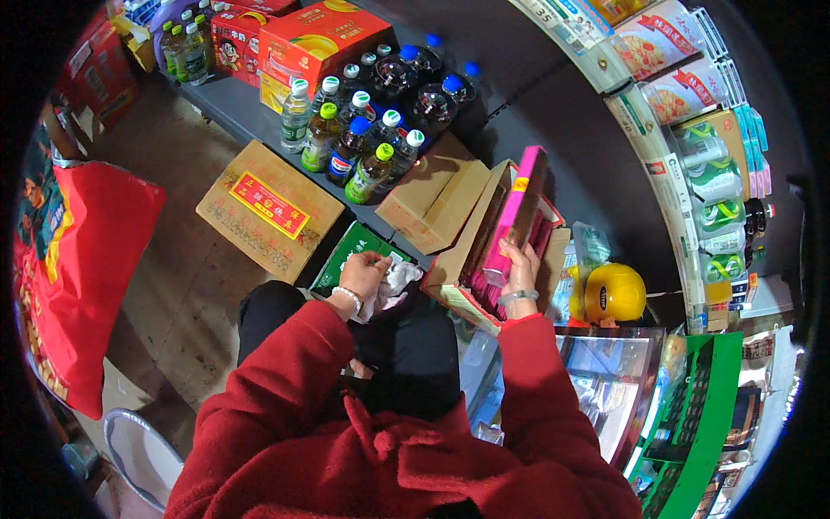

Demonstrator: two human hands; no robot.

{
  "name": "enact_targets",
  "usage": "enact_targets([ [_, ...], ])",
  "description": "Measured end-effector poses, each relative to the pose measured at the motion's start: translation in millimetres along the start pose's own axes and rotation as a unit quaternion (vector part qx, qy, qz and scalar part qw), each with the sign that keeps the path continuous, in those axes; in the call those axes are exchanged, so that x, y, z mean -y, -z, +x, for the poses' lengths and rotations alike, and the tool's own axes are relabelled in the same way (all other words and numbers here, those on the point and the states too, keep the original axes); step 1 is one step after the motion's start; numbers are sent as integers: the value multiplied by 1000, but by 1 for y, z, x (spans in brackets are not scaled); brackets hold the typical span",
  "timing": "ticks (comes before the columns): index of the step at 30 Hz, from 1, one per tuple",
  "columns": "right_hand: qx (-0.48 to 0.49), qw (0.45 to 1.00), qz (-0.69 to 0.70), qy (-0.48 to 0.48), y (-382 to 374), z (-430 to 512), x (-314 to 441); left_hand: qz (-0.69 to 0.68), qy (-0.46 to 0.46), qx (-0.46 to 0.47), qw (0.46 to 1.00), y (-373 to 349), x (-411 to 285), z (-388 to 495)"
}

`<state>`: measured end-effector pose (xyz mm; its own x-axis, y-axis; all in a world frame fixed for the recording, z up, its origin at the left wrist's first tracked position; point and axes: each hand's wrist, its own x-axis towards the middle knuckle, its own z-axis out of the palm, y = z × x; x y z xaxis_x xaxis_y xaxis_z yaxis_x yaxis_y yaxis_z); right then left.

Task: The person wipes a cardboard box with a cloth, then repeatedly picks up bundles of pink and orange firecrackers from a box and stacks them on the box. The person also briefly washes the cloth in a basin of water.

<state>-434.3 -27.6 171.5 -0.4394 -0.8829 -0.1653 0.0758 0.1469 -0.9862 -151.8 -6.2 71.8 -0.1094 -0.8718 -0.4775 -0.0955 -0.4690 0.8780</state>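
Note:
My right hand [520, 269] grips the lower part of a long, narrow pink box [515, 211], which is tilted above an open cardboard carton [454, 263]. More long pink packages [483, 295] lie in that carton, partly hidden by the held box and my hand. My left hand [363, 276], with a beaded bracelet at the wrist, has its fingers closed on a crumpled whitish cloth [401, 277]. Beneath this hand is a green box [356, 243], partly covered by the hand and cloth.
A taped brown carton [269, 211] stands left of the green box. Beyond are another cardboard box [433, 194], several drink bottles [321, 136] and an orange carton [324, 45]. To the right sit a yellow hard hat [615, 293] and shelves of cans [716, 175]. A red bag [110, 259] is at left.

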Motion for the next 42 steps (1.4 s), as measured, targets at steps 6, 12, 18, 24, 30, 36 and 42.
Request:
enact_targets([
  [6,-3,995,-54,80,-80,40,-47,-20,-2,58,998,2,-16,-7],
  [12,-74,960,-266,48,-159,33,-64,-53,-44,62,996,7,-3,2],
  [18,4,873,-486,-28,-186,10,-70,-88,-10,73,993,10,-4,5],
  [24,83,840,-535,-25,-169,23,-74,-116,-34,70,990,8,-6,6],
  [30,73,853,-516,4,-157,28,-70,-71,-14,53,996,11,-1,14],
  [36,67,938,-339,-28,-67,33,-53,-40,-44,57,997,4,3,15],
  [42,-71,981,-164,-82,55,49,-60,-60,-39,63,995,1,2,10],
])
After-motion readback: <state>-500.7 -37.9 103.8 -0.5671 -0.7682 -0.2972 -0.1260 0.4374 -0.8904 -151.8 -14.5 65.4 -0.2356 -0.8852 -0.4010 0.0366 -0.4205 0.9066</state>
